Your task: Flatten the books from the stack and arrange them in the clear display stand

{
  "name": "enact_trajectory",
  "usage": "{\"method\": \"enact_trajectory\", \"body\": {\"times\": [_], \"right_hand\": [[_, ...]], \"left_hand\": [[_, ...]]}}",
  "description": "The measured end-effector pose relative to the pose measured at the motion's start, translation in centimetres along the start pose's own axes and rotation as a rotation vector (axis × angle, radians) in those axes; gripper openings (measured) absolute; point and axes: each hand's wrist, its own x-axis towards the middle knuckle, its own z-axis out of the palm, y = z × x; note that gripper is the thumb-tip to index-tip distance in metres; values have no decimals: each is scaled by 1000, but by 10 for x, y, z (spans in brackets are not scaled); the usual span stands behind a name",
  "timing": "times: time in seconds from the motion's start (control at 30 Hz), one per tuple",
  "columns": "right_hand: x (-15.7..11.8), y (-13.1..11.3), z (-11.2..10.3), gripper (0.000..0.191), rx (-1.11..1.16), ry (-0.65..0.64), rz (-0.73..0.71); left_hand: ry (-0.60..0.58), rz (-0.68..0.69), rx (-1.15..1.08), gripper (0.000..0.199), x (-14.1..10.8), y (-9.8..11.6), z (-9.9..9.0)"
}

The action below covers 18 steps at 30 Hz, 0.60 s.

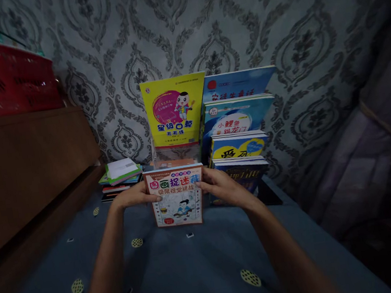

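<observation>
Between my two hands a small picture puzzle book with a red-bordered cover stands upright, its cover facing me. My left hand grips its left edge, thumb on the front. On the other side my right hand holds the right edge, fingertips near the upper corner. Behind it, a yellow workbook leans upright in what looks like a clear stand. To the right, several books rise in tiers: a blue one, a teal one, a yellow-and-blue one and a dark one.
A low stack of books and papers lies at the back left. Beside it stands a brown wooden headboard or cabinet carrying a red plastic basket. Patterned wallpaper is behind; a tied curtain hangs right. Blue cloth covers the surface.
</observation>
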Motion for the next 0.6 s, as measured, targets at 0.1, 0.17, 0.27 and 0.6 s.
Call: {"method": "enact_trajectory", "body": {"times": [0.1,0.17,0.27,0.6], "right_hand": [[-3,-6,-3,33,-66,8,-17],[-4,-9,-4,28,-118,29,-15],[-4,-8,-3,20,-216,97,-6],[-1,-11,2,24,-14,296,-49]], "left_hand": [[-5,-9,10,46,0,3,3],[29,2,45,42,0,5,4],[153,55,153,37,0,7,6],[631,205,602,25,5,23,16]]}}
